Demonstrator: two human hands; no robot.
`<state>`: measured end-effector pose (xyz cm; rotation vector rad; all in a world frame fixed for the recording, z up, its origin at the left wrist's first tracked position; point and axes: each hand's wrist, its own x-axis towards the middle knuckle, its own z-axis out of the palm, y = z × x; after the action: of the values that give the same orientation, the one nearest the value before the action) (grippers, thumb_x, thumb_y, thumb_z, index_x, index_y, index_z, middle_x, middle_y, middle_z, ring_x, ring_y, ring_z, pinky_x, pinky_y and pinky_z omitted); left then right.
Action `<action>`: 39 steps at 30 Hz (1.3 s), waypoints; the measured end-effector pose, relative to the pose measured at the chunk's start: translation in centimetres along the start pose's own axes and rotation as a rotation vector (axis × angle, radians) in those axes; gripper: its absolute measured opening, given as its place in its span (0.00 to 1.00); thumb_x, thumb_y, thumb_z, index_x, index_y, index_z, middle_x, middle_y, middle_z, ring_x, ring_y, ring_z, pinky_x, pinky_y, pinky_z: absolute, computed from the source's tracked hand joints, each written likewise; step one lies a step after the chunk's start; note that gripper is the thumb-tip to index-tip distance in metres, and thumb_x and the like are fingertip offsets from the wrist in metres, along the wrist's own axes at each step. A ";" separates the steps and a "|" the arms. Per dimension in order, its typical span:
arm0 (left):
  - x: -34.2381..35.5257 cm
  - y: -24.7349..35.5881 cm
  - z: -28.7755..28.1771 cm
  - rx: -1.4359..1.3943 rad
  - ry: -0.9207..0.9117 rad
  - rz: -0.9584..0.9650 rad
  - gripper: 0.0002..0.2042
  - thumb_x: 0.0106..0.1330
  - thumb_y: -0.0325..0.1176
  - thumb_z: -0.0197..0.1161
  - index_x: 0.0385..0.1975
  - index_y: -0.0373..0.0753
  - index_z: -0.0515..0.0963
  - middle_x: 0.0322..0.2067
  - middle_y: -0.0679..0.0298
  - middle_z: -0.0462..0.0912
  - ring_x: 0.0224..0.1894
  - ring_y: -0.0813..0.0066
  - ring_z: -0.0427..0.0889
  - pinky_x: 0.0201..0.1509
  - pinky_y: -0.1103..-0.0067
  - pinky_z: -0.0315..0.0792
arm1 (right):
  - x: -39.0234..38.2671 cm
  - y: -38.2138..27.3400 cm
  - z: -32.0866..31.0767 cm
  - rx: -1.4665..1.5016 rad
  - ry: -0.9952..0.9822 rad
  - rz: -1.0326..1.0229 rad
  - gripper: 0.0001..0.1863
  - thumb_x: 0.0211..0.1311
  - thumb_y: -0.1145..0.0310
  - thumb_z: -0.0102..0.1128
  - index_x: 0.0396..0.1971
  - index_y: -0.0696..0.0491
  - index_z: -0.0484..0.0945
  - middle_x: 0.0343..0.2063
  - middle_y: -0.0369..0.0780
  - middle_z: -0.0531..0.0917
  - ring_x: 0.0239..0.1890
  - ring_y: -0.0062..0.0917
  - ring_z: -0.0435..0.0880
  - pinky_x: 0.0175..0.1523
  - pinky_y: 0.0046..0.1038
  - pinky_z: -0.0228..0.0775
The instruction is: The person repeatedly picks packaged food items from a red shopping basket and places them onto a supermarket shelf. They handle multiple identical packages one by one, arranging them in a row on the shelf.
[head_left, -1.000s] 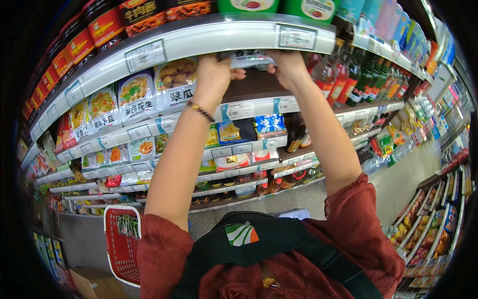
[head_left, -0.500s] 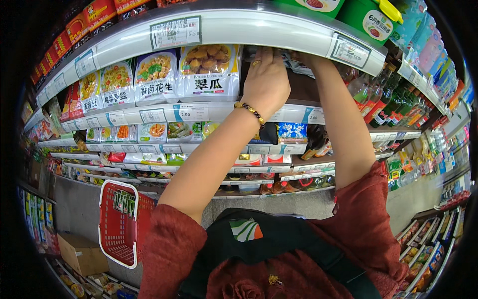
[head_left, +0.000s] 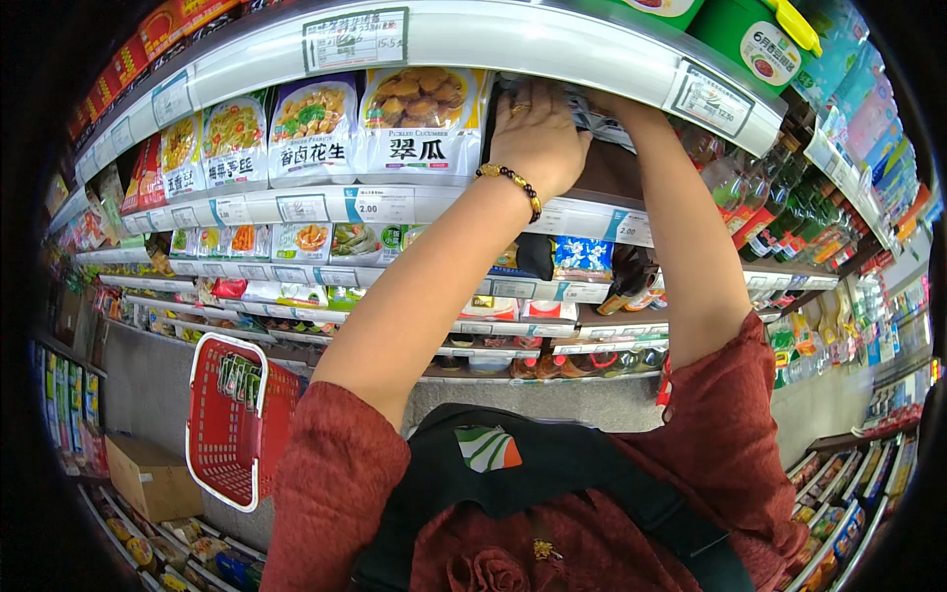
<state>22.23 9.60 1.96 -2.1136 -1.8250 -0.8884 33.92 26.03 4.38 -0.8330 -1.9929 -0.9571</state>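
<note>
Both my arms reach into a gap on an upper shelf. My left hand (head_left: pixel 541 143) shows its back, fingers stretched deep into the gap against silvery packets whose tips are in shadow. My right hand (head_left: pixel 619 107) is beside it, its fingers mostly hidden under the overhanging shelf edge. Between the hands lies a silvery packet (head_left: pixel 604 128), partly hidden. Just left of my left hand stands a pickled cucumber pouch (head_left: pixel 418 123), upright and apart from it. Next to that is a purple-edged peanut pouch (head_left: pixel 313 128).
A white shelf rail (head_left: pixel 533 44) with price tags overhangs the gap. Green tubs (head_left: pixel 755 49) stand above it. Dark glass bottles (head_left: pixel 779 202) line the shelf to the right. On the floor at left are a red basket (head_left: pixel 219 454) holding small green packs and a cardboard box (head_left: pixel 153 479).
The view has shifted slightly, and the shelf appears a little higher. My left hand has shifted a little to the right, its fingers more spread; both hands remain in the gap.
</note>
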 end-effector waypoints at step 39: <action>-66.9 -49.2 0.6 -0.242 -0.325 -1.367 0.06 0.48 0.31 0.55 0.23 0.36 0.76 0.29 0.51 0.76 0.33 0.55 0.75 0.38 0.67 0.70 | -19.7 -86.9 3.3 0.828 -1.137 -1.020 0.10 0.49 0.71 0.44 0.25 0.53 0.77 0.31 0.41 0.76 0.39 0.31 0.74 0.43 0.33 0.63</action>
<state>-27.85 -34.87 -47.14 -0.8158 -3.4833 -0.9891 -26.38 -19.61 -42.83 0.3249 -3.5147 0.1249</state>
